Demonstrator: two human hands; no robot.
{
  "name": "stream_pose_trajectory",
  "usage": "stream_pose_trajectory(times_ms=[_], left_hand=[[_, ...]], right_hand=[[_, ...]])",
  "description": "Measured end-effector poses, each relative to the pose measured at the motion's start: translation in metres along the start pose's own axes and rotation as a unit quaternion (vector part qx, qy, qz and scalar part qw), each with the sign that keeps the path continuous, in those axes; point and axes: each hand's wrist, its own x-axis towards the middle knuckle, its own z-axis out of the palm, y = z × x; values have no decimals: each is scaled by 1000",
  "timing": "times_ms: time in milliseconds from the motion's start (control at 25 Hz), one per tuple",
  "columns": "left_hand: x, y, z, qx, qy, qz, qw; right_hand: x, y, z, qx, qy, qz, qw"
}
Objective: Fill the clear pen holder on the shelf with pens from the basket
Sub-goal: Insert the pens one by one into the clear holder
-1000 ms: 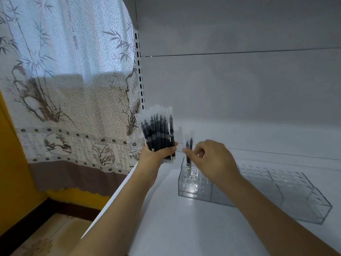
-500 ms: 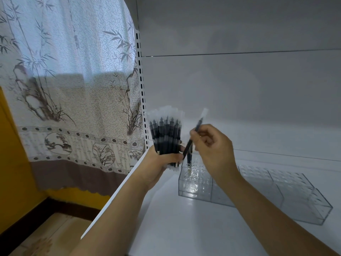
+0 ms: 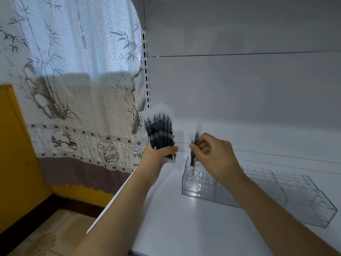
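My left hand (image 3: pixel 158 159) grips a bundle of several black pens in clear sleeves (image 3: pixel 159 132), held upright above the shelf's left edge. My right hand (image 3: pixel 214 156) pinches a single black pen (image 3: pixel 194 148), nearly upright, its lower end at the top of the holder's far-left corner. The clear pen holder (image 3: pixel 304 206) is a long transparent box with a grid of holes on top, lying on the white shelf (image 3: pixel 184 228). Whether other pens stand in that corner behind my fingers is hard to tell. The basket is out of view.
A white back panel (image 3: pixel 239 89) rises behind the holder, with a slotted upright (image 3: pixel 146 74) at the shelf's left side. A patterned curtain (image 3: pixel 73 89) hangs to the left over a yellow wall (image 3: pixel 16 163). Tiled floor (image 3: pixel 46 235) lies below the shelf edge.
My right hand drew one pen from the bundle, then carried it down and right to the holder's left corner. The bundle in my left hand stayed roughly in place.
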Motion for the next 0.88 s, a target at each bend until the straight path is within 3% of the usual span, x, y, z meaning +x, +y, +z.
stream_pose_trajectory(times_ms=[160,400,520,640,880], left_hand=[[-1,-1,0,0,-8,-7,1000],[0,-2,-1,11,-31,-11,999],[-3,0,0,8,-38,-14,999],[-5,3,3,7,-71,-13,997],[-16,8,10,31,-183,-15,982]], right_hand=[[1,4,0,-123,-73,6,990],[0,7,-1,-170,-146,29,974],[-1,-1,-7,-153,-69,23,985],[0,-8,-14,-50,44,-34,997],[-5,-24,-6,48,23,-61,997]])
